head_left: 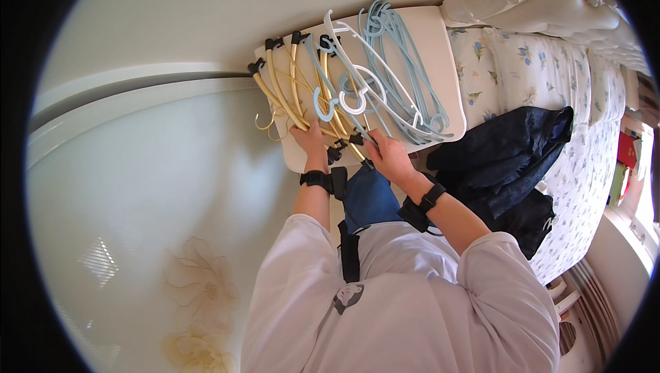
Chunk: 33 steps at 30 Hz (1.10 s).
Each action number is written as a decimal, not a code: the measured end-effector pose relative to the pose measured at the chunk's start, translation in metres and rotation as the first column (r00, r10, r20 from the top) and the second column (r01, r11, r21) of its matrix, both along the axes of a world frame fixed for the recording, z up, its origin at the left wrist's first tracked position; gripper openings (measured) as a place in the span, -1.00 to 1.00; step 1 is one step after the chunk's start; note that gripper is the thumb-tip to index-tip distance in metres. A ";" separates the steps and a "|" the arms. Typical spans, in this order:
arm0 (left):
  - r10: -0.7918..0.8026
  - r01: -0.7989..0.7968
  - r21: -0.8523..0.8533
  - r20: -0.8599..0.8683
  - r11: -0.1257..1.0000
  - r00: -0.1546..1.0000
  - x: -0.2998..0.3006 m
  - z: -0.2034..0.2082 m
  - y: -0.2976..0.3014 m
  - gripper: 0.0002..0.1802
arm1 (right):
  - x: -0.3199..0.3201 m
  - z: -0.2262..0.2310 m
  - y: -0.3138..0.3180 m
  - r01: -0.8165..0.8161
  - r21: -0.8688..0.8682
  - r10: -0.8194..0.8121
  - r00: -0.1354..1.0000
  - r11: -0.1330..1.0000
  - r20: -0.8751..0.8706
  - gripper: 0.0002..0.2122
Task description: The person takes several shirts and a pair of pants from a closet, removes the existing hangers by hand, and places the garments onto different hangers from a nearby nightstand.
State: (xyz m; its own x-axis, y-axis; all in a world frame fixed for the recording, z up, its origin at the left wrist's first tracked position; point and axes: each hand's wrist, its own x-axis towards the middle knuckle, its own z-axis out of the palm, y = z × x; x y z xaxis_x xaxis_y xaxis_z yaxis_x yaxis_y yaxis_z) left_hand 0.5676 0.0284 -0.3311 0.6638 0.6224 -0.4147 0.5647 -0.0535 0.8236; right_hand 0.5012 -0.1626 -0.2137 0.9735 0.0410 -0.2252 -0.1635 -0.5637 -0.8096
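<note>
Gold hangers with black ends (292, 74) lie overlapping on the left part of a pale cabinet top. My left hand (311, 143) is closed around the near part of a gold hanger. Across the gold ones lies a light blue hanger (335, 77), its hook turned toward me. My right hand (392, 158) pinches the near end of this blue hanger, close to a gold hanger's black tip; the fingertips are partly hidden. Just right of it is a white hanger (375, 79). Farther right, several light blue hangers (405, 63) lie in a bunch.
The cabinet top (447, 63) stands against the wall. On the right is a bed with a floral sheet (591, 167), and dark clothing (502, 160) lies on its near edge. A glossy pale panel with flower patterns (137, 187) rises on the left.
</note>
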 end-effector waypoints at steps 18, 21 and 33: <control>-0.711 0.744 0.325 -0.238 0.584 0.662 0.001 0.020 0.049 -0.52 | -0.002 -0.003 0.040 0.029 0.101 -0.025 0.999 0.994 -0.037 -0.78; -0.756 0.739 0.534 -0.255 0.410 0.603 -0.005 0.029 0.035 -0.34 | -0.003 -0.006 0.042 0.007 0.073 -0.002 0.997 0.997 -0.073 -0.75; -0.772 0.713 0.494 -0.123 0.498 0.624 -0.017 0.012 0.056 -0.33 | -0.007 0.009 0.051 -0.142 0.091 0.144 0.989 0.986 -0.021 -0.72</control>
